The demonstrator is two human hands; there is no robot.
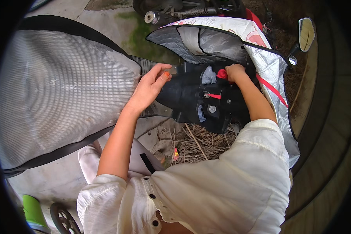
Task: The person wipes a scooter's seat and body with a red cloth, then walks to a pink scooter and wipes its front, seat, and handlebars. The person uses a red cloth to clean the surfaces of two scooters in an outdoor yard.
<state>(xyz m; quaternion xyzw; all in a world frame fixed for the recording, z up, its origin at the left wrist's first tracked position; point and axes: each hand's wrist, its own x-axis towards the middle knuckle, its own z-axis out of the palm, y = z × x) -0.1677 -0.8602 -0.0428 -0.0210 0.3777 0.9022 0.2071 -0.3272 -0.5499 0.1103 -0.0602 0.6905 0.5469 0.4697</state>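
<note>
My right hand (235,72) is closed at the upper part of a scooter's black inner front panel (181,96). Red crumpled material (222,74), perhaps cloth or a bag, shows on both sides of its fingers. Beside it, a pale crumpled plastic bag (208,75) pokes out of a pocket in the panel. My left hand (152,86) hovers by the front tip of the mesh-covered seat (73,84), fingers apart and holding nothing visible. Its thumb has an orange nail. An ignition key with a red strap (214,96) sits in the panel's middle.
A silver quilted wind apron (270,67) wraps the scooter's front, with a mirror (306,34) beyond it. Another motorcycle's exhaust (152,17) is at the top. Dry sticks (204,143) lie on the ground below the panel. A green container (33,209) and a small wheel (64,219) are lower left.
</note>
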